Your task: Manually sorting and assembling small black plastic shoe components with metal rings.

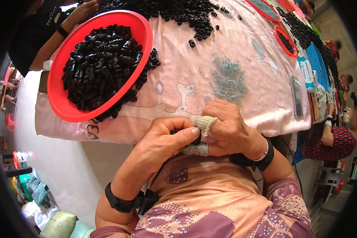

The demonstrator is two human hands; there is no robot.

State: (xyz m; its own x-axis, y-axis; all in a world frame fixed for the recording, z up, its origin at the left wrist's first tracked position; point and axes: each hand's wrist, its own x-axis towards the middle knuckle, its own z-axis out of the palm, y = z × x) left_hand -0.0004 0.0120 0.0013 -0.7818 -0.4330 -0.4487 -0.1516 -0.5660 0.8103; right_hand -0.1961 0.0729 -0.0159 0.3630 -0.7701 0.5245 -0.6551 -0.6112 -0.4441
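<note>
Above my lap, at the table's near edge, my two hands meet. Between thumb and fingers my left hand [168, 137] pinches a small black plastic part [197, 140], mostly hidden by the fingers. My right hand [230, 127] is closed against the same part from the other side. A cream knitted finger cover [205, 124] wraps one of its fingers, and a grey wrap [196, 149] covers its thumb. Just beyond the right hand lies a pile of small metal springs [229, 79]. To the left, a red basin [146, 33] heaped with black plastic parts [103, 65] stands tilted.
More black parts [174, 16] spread over the pink tablecloth [178, 51] at the far side. A co-worker's arm [53, 43] reaches in at far left. At right are a phone [296, 96], a small red tray [285, 41] and a blue basket [318, 65]; other people sit beyond.
</note>
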